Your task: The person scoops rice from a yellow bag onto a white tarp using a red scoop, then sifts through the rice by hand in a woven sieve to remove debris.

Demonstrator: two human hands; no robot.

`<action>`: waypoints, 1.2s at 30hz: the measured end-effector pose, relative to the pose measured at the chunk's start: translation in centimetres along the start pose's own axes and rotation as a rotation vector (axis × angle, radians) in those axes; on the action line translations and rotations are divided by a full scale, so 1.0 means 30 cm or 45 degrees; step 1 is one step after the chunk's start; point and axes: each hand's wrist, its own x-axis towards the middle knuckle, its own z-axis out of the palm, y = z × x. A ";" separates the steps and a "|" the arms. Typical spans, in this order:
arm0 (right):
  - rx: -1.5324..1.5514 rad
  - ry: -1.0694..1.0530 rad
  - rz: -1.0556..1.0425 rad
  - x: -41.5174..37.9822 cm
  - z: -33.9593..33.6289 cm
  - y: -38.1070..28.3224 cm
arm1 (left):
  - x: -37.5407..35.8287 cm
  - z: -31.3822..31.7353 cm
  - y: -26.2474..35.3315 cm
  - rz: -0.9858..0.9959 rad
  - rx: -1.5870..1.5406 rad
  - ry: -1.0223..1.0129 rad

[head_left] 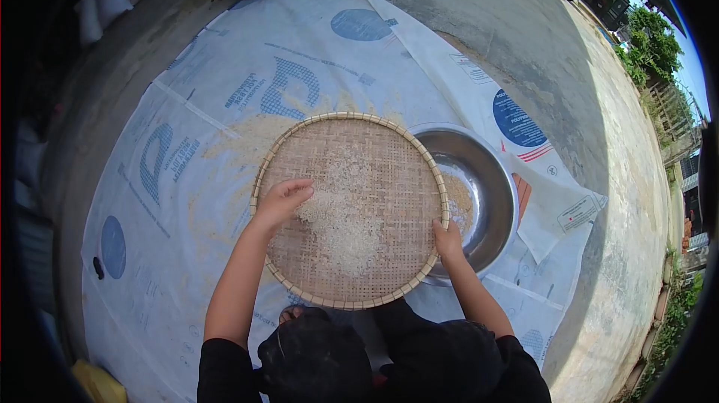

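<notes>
Head view shows a person sitting on a big white printed sheet (225,66) spread on the ground. A round woven tray (389,171) sits near the middle of the sheet. Pale rice (341,219) lies in a heap in the middle of the tray. The left hand (283,199) rests flat in the tray, at its left edge, with loose fingers touching the rice and holding nothing. The right hand (448,239) grips the tray's rim at its right edge. A shiny metal bowl (487,178) stands just beside the tray, partly under its right side, with a little rice inside. Yellow dust (225,148) lies on the sheet left of the tray.
</notes>
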 end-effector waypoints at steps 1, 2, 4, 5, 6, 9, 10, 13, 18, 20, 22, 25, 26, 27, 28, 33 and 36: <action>0.005 -0.015 -0.012 0.005 -0.003 0.006 | -0.001 0.002 0.005 -0.005 0.001 0.001; 0.004 -0.019 -0.008 0.008 -0.005 0.011 | -0.005 -0.003 0.009 -0.011 0.015 0.028; 0.040 -0.029 -0.063 0.012 -0.001 0.014 | -0.007 -0.035 -0.008 -0.023 0.027 0.061; 0.038 -0.039 -0.062 0.009 -0.001 0.012 | -0.004 -0.072 -0.034 0.066 0.006 0.202; 0.050 -0.028 -0.048 -0.003 -0.003 -0.004 | -0.001 -0.113 -0.064 0.156 -0.013 0.345; 0.087 -0.033 -0.022 -0.010 0.002 -0.024 | -0.002 -0.229 -0.176 0.267 -0.190 0.833; 0.112 -0.034 -0.006 -0.013 0.001 -0.023 | 0.014 -0.289 -0.272 0.257 -0.190 0.845; 0.074 -0.045 0.025 -0.011 -0.004 -0.023 | 0.049 -0.352 -0.574 0.306 0.180 1.226; 0.035 -0.054 -0.038 0.006 -0.007 0.006 | -0.017 -0.082 -0.809 0.231 -0.484 0.420; 0.044 -0.052 0.020 -0.008 -0.003 -0.037 | -0.062 -0.047 -0.801 0.107 -1.567 0.051; 0.070 -0.079 -0.015 0.012 -0.009 -0.009 | -0.075 0.039 -0.780 0.118 -1.558 0.138; 0.112 -0.064 -0.002 0.006 -0.002 -0.016 | -0.052 0.110 -0.734 0.130 -1.537 0.238; 0.122 -0.030 0.045 0.003 0.000 -0.026 | -0.058 0.105 -0.737 0.132 -1.528 0.263; 0.116 -0.038 0.040 0.004 0.001 -0.030 | -0.052 0.099 -0.730 0.132 -1.518 0.283; 0.121 -0.049 0.035 0.004 0.000 -0.031 | -0.025 0.099 -0.711 0.129 -1.506 0.298; 0.132 -0.055 0.029 0.025 -0.011 0.013 | 0.031 0.062 -0.667 0.110 -1.437 0.350; 0.127 -0.070 0.023 0.030 -0.015 0.015 | 0.072 0.040 -0.635 0.101 -1.403 0.386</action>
